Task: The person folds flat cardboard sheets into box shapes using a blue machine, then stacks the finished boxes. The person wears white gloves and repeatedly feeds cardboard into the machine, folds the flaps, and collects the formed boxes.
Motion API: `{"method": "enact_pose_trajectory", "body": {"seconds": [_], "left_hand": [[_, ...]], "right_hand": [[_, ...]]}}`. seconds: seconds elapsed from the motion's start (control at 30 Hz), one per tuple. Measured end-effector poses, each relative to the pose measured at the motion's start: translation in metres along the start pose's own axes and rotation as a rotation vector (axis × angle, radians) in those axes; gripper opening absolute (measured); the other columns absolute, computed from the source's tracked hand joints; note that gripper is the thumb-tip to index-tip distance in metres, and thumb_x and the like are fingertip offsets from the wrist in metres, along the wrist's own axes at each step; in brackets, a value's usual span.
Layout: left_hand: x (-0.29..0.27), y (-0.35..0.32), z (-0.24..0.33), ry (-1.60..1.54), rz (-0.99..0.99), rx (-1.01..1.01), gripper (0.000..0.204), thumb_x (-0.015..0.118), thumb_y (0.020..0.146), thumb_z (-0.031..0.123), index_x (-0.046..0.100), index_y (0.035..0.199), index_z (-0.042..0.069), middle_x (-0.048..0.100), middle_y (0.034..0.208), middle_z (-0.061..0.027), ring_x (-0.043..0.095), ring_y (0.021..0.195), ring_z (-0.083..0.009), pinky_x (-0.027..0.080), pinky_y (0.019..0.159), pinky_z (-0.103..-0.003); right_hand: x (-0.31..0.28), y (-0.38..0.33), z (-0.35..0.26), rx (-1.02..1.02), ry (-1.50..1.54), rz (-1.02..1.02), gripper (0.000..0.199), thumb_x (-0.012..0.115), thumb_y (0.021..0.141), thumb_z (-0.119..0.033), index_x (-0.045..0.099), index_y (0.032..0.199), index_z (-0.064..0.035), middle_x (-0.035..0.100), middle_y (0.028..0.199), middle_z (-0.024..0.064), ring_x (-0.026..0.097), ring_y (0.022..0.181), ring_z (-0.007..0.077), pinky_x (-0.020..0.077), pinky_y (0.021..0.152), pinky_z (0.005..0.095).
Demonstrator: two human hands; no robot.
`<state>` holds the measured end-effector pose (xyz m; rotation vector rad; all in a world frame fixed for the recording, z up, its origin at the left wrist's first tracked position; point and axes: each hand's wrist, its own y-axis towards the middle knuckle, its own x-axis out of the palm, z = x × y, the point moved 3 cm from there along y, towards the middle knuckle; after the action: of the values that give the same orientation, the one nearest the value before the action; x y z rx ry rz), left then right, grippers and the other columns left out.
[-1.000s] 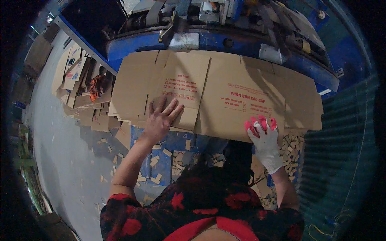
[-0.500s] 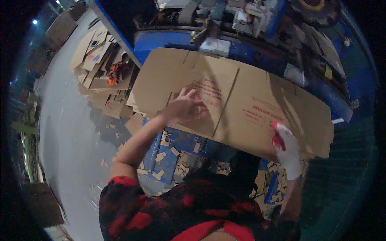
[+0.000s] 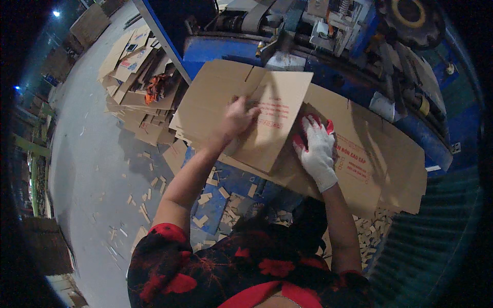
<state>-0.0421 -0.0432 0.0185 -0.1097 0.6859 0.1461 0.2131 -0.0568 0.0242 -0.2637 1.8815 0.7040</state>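
Note:
A large brown cardboard sheet (image 3: 197, 97) with red print lies across a stack in front of me. Its printed left-hand panel (image 3: 282, 110) is tilted up, with its right edge raised above the cardboard on the right (image 3: 354, 123). My bare left hand (image 3: 239, 120) rests on the tilted panel, beside its print, fingers apart and a little bent. Just right of the raised edge, my right hand (image 3: 317, 146), in a white glove with red fingertips, lies spread on the cardboard, covering part of it. No object shows in its fingers.
A blue machine (image 3: 221, 50) with belts and a dark wheel (image 3: 408, 18) stands along the far side. To the left, a pile of cardboard pieces (image 3: 136, 90) sits on the grey floor (image 3: 87, 169). Small cardboard offcuts (image 3: 233, 208) litter the ground below the stack.
My right hand has moved left and away from me, from the near right edge to the middle. The printed panel's right edge has risen. My left hand has shifted slightly.

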Motion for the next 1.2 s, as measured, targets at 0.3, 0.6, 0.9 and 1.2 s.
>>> {"method": "enact_pose_trajectory", "body": {"seconds": [0.3, 0.6, 0.9, 1.2], "left_hand": [[0.078, -0.063, 0.067, 0.739, -0.115, 0.706, 0.055, 0.051, 0.090, 0.038, 0.041, 0.137, 0.012, 0.031, 0.148, -0.0054, 0.031, 0.135, -0.0257, 0.027, 0.094, -0.074], [0.088, -0.064, 0.062, 0.789, -0.187, 0.586, 0.053, 0.046, 0.091, 0.028, 0.037, 0.140, 0.009, 0.028, 0.150, -0.0047, 0.026, 0.137, -0.0285, 0.021, 0.092, -0.081], [0.079, -0.059, 0.067, 0.802, -0.228, 0.531, 0.058, 0.045, 0.093, 0.036, 0.031, 0.143, 0.012, 0.026, 0.151, -0.0039, 0.023, 0.139, -0.0314, 0.011, 0.097, -0.079], [0.073, -0.050, 0.047, 0.550, -0.300, 0.470, 0.058, 0.046, 0.094, 0.039, 0.033, 0.143, 0.011, 0.026, 0.152, -0.0080, 0.015, 0.143, -0.0285, 0.001, 0.110, -0.064]], "right_hand": [[0.006, 0.001, 0.012, 0.014, -0.176, 0.075, 0.048, 0.058, 0.084, -0.019, 0.050, 0.128, -0.0025, 0.046, 0.136, 0.0150, 0.036, 0.131, 0.0328, 0.0193, 0.113, 0.0483], [0.005, 0.004, 0.011, 0.016, -0.223, -0.019, 0.048, 0.057, 0.084, -0.023, 0.051, 0.127, -0.0022, 0.046, 0.136, 0.0143, 0.037, 0.131, 0.0314, 0.0199, 0.112, 0.0485], [0.000, 0.001, 0.014, 0.024, -0.159, -0.009, 0.047, 0.058, 0.084, -0.022, 0.051, 0.126, -0.0019, 0.047, 0.134, 0.0144, 0.038, 0.130, 0.0322, 0.0231, 0.111, 0.0482], [-0.072, -0.054, 0.031, 0.040, 0.014, -0.083, 0.056, 0.065, 0.080, -0.031, 0.052, 0.125, -0.0002, 0.050, 0.130, 0.0184, 0.043, 0.126, 0.0337, 0.0245, 0.109, 0.0528]]}}
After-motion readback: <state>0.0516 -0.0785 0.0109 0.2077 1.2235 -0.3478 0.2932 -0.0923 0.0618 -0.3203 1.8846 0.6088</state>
